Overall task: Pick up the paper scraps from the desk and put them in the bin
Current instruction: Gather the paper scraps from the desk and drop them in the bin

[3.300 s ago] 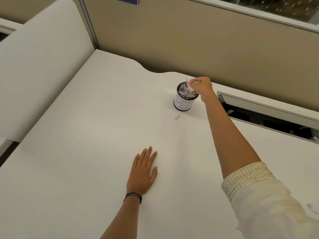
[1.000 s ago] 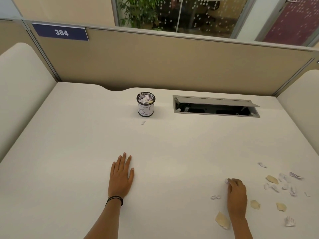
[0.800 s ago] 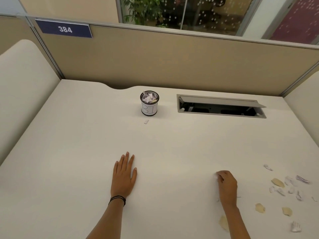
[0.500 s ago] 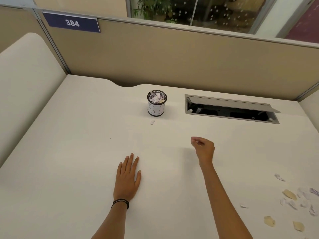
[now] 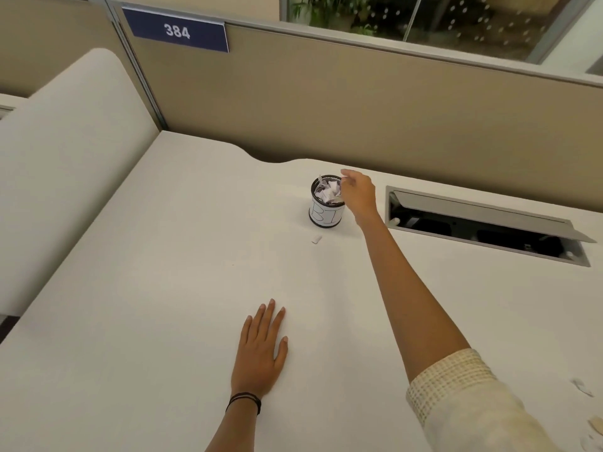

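Cream woven cuff (image 5: 456, 380) is filling the near right corner. The left hand (image 5: 261, 353) is lying flat on the table (image 5: 146, 321), fingers straight and close together, holding nothing, just where it was a second ago. Thin black bands (image 5: 244, 399) are circling its wrist.

At the near right edge only a few loose scraps (image 5: 582, 387) are showing now, torn, thin and pale. The view is swinging left, away from the main scatter.

The table is reading smooth, matte, off-white. Farther out, one small white bit (image 5: 316, 239) is lying just in front of the bin (image 5: 326, 213).

That bin is a small round dark cup wrapped in a hand-lettered white label, and crumpled paper is brimming at its mouth.

The right hand (image 5: 359, 194), half a second ago over mid-table, is now hanging over the bin's right rim. Its fingertips are bunched together, and a white fleck there looks like a scrap (image 5: 343, 172) being pinched. So I'm judging one more piece is about to drop, with more waiting.

Far right, a grey metal hatch (image 5: 483, 220) is standing open. Behind it a beige fabric partition (image 5: 359, 109) is carrying a blue 384 plate (image 5: 177, 31).
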`<move>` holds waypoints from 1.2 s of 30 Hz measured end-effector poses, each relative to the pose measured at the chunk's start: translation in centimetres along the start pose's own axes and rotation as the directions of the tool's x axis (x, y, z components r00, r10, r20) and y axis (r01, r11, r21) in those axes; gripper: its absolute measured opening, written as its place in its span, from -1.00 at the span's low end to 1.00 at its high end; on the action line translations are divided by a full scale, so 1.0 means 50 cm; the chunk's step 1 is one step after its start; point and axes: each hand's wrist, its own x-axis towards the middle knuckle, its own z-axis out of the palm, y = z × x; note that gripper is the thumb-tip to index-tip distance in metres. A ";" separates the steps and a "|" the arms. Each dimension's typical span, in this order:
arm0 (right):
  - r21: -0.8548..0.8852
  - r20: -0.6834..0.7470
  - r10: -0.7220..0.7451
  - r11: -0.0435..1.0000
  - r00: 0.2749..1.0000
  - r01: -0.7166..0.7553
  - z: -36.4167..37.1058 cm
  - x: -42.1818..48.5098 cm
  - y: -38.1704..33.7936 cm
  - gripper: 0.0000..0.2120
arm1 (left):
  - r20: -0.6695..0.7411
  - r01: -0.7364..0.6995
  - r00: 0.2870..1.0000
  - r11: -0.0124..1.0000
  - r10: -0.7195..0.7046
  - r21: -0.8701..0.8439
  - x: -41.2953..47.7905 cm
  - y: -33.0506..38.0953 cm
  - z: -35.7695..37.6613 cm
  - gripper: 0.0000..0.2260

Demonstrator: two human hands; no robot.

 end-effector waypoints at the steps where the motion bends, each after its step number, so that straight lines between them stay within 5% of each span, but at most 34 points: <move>1: -0.065 0.003 -0.061 0.996 0.998 0.061 0.002 -0.003 -0.003 -0.65 | 0.002 0.001 1.000 1.000 -0.001 -0.003 0.000 0.001 0.000 -0.50; 6: -0.383 0.126 -0.257 0.878 0.958 0.286 0.042 -0.033 0.022 -0.68 | 0.014 0.010 1.000 1.000 -0.010 -0.002 0.001 -0.001 -0.001 -0.51; 9: -0.642 0.249 -0.236 0.686 0.939 0.342 0.073 -0.031 0.044 -0.69 | 0.017 0.013 1.000 1.000 -0.013 0.005 0.003 -0.001 -0.001 -0.51; 13: -0.740 0.273 -0.168 0.592 0.947 0.319 0.082 -0.020 0.050 -0.65 | 0.018 0.013 1.000 1.000 -0.013 -0.001 0.002 -0.001 -0.002 -0.50; 21: -0.755 0.319 -0.128 0.565 0.939 0.333 0.081 0.005 0.050 -0.61 | 0.020 0.018 1.000 1.000 -0.018 -0.001 0.001 0.000 -0.004 -0.51; 25: -0.684 0.185 -0.416 0.596 0.891 0.420 0.064 -0.003 0.045 -0.67 | 0.019 0.016 1.000 1.000 -0.016 -0.003 0.001 0.001 -0.005 -0.51; 29: -0.579 -0.043 -0.733 0.572 0.679 0.581 0.059 -0.046 0.080 -0.85 | 0.020 0.016 1.000 1.000 -0.016 -0.003 0.000 0.000 -0.005 -0.51; 32: -0.453 0.096 -0.681 0.620 0.726 0.641 0.075 -0.078 0.128 -0.84 | 0.021 0.016 1.000 1.000 -0.016 -0.011 0.001 0.001 -0.004 -0.50; 36: -0.513 0.388 -0.364 0.678 0.847 0.527 0.096 -0.095 0.189 -0.63 | 0.022 0.017 1.000 1.000 -0.017 -0.003 0.002 0.001 -0.005 -0.50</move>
